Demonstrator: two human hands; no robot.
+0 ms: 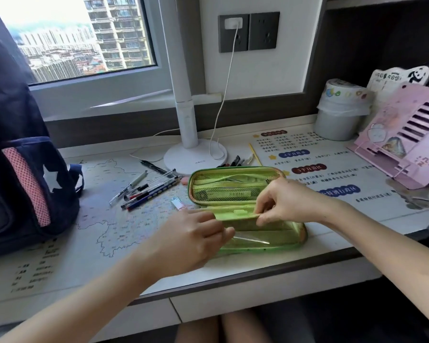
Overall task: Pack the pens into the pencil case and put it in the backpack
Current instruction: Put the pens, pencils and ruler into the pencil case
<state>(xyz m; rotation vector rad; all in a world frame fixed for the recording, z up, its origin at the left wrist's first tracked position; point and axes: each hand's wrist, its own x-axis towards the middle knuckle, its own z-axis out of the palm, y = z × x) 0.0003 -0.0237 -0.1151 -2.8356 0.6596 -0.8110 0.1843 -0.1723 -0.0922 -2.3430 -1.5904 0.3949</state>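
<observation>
A green fabric pencil case (245, 206) is lying open near the white counter's (270, 266) front edge. Its inner flap is being pinched by the right hand (286, 201); its near edge is being gripped by the left hand (191, 241). Loose pens (149, 190) are lying beside a navy star-patched backpack (22, 157).

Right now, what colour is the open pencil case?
Light green pencil case, with a mesh pocket inside; head view.
</observation>
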